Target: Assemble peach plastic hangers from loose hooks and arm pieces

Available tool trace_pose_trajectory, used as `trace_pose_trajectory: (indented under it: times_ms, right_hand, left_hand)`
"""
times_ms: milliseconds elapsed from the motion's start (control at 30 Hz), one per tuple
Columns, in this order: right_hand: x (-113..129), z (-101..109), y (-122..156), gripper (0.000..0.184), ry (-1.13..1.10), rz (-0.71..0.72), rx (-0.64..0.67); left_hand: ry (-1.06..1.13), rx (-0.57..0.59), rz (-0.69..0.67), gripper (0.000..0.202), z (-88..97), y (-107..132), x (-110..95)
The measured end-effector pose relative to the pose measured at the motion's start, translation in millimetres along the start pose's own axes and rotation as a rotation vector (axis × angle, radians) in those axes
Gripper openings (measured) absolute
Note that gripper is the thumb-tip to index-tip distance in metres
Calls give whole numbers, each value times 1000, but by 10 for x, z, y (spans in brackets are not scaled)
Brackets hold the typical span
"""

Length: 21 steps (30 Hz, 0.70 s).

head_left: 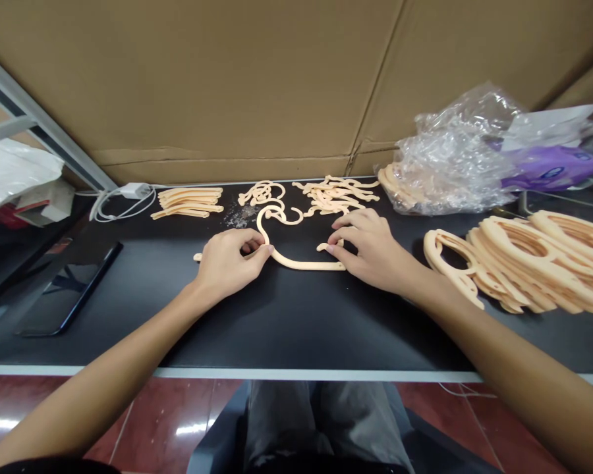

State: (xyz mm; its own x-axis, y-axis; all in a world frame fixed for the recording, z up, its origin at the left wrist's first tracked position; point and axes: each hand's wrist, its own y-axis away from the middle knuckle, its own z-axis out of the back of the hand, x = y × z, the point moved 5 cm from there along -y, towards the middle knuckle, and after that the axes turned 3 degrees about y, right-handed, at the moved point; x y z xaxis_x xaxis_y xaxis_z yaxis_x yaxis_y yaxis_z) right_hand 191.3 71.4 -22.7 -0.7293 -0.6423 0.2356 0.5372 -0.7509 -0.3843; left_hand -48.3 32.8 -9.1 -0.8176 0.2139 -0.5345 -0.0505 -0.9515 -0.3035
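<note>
Head view: peach hanger [301,264] (flat); left fingers [257,253], right fingers [343,236] on it

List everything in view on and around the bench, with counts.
curved plastic hanger piece: one, peach, under both hands
short plastic piece: one, peach, at the right hand
flat plastic strips: several, peach, stacked back left
tangled hook pieces: two heaps, peach, back centre
oval loop pieces: many, peach, stacked right
plastic bag: one, clear, back right
packet: one, purple, behind the bag
smartphone: one, black, table left
charger: one, white, back left
carrier bag: one, white, far left
cardboard sheet: one, brown, behind the table
table: one, black, under all this
left hand: gripping the hanger piece
right hand: at the short piece
</note>
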Motion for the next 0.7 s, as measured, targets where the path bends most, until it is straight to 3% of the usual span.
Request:
trace_pose_trajectory:
  times_ms: [167, 467, 567, 700]
  right_hand:
    - [-9, -3, -9, 15, -29, 28, -13]
    - [39, -107, -31, 13, -166, 58, -113]
    - [52, -142, -48, 13, -185, 75, -107]
    - [72, -129, -64, 13, -209, 90, -96]
  left_hand:
    - [-145, -61, -100, 13, 20, 3, -38]
    - [-131, -213, -398, 14, 57, 54, -141]
    - [-77, -205, -500, 12, 56, 108, -247]
    - [37, -105, -581, 7, -42, 226, -498]
